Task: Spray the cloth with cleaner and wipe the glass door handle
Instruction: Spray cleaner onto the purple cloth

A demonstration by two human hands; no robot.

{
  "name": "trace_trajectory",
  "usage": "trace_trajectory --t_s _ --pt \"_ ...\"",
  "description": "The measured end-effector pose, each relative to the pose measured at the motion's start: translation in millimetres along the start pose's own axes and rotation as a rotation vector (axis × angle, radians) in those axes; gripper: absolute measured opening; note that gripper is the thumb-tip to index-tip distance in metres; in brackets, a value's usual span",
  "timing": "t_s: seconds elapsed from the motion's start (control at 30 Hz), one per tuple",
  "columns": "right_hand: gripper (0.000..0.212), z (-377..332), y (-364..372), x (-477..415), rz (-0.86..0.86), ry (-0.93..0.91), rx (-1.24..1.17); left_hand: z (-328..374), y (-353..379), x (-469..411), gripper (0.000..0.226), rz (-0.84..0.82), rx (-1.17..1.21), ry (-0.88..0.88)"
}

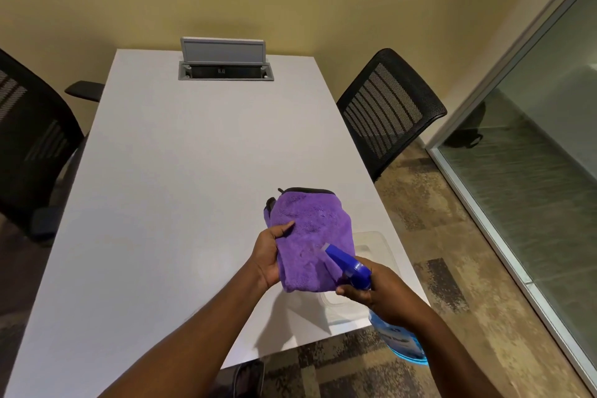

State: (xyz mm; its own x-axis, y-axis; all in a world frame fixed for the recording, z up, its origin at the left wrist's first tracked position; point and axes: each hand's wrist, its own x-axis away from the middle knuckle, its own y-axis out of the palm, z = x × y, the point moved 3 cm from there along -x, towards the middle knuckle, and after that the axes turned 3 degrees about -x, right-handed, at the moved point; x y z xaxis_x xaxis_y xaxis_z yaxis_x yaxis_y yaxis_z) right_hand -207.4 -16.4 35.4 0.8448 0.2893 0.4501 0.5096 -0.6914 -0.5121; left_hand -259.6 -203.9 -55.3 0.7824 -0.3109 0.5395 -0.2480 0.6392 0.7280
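The person holds a purple cloth up over the tabletop, above its near right corner. The left hand grasps the cloth along its left side, thumb laid across the front and the other fingers hidden behind the fabric. The right hand is clenched around the neck of a spray bottle, whose blue nozzle points at the lower part of the cloth from just beside it; whether a finger is pressing the trigger cannot be told.

The cloth looks soft, light and limp: it drapes in folds and bunches where it is gripped, so it likely needs a broad hold, with a flat face left open to take the spray and a pad of fabric kept under the fingers for wiping. Once damp it may cling and sag more. The bottle looks like rigid plastic holding blue liquid, probably the heavier of the two, and best held at the neck as it is now.

A clear plastic container sits on the tabletop under the hands, mostly covered by them. The bottle's lower body is half hidden by the wrist and its label is blurred. A glass partition stands along the right, but no door handle is visible.
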Motion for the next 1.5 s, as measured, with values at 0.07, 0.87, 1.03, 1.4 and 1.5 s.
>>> trace_trajectory --t_s 0.07,0.87,1.03,1.4,1.5 --pt "0.038 2 3 2 0.023 0.000 0.030 -1 -2 -3 0.051 0.021 -0.001 0.006" --pt "0.046 -7 -17 29 0.229 -0.024 -0.096 -8 9 5 0.055 0.009 -0.007 -0.016" --pt "0.042 -9 -40 27 0.439 -0.051 -0.187 -2 8 11 0.058 0.062 0.005 0.021" --pt "0.023 3 -69 -3 0.907 -0.243 -0.394 0 -2 21 0.040 0.078 -0.004 0.032" --pt "0.026 24 -61 -27 0.867 -0.208 -0.444 1 -4 24 0.033 0.074 -0.018 0.023"
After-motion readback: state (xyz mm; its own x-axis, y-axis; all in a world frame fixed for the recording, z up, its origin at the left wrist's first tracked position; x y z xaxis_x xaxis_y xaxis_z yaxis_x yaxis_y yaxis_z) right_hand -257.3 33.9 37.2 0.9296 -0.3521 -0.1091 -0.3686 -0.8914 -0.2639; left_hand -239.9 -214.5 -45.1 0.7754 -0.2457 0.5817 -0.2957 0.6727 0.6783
